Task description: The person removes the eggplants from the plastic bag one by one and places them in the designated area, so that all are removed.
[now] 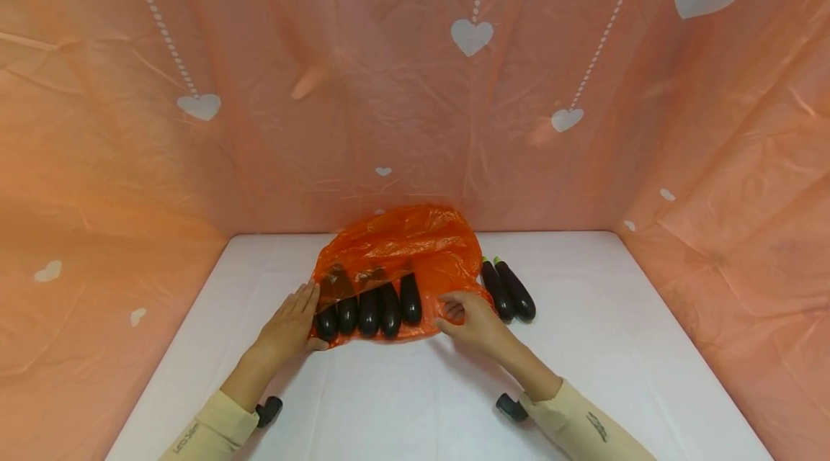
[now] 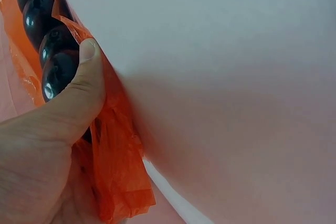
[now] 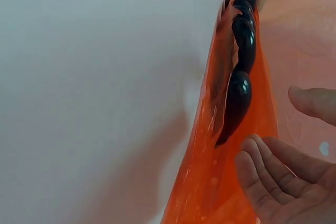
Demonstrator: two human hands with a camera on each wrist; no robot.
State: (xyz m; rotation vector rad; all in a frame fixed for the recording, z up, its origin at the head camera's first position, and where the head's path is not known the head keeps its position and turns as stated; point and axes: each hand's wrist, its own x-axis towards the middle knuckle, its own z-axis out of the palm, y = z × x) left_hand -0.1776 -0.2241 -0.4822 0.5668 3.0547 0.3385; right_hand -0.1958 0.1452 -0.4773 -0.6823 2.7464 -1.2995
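Observation:
Several dark eggplants [image 1: 369, 314] lie side by side in an orange plastic bag [image 1: 415, 234], their rounded ends showing at its near mouth. At the bag's left edge, my left hand [image 1: 292, 324] grips the plastic. Its thumb [image 2: 86, 72] lies over the rim beside the end eggplant, and its fingers go behind the plastic, partly hidden. My right hand [image 1: 476, 320] hovers at the bag's right part, with nothing in it. The thumb stands apart from the loosely bent fingers [image 3: 278, 171]. Two more eggplants [image 1: 515, 291] rest on the table, right of the bag.
The white table [image 1: 389, 403] is enclosed at the back and sides by orange sheeting [image 1: 415, 122] printed with white hearts. Each wrist carries a small black device [image 1: 512, 407].

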